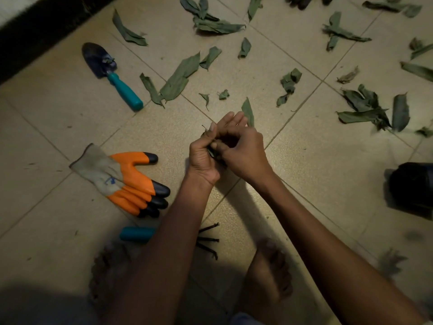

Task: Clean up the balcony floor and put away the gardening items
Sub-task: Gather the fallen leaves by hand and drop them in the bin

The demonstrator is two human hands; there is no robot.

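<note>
Both hands, left hand (pixel 203 158) and right hand (pixel 243 151), clutch gathered leaves (pixel 248 111) above the tiled floor (pixel 304 184). Around them: trowel (pixel 110 73), orange glove (pixel 126 181), rake (pixel 140 234), scattered leaves (pixel 180 76).

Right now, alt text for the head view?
Two bare hands, left hand and right hand, gather green leaves above a tiled floor. Loose leaves lie scattered beyond; a trowel, an orange glove and a hand rake lie left.

Orange-and-grey glove (pixel 121 181), teal-handled trowel (pixel 110 73)
</note>
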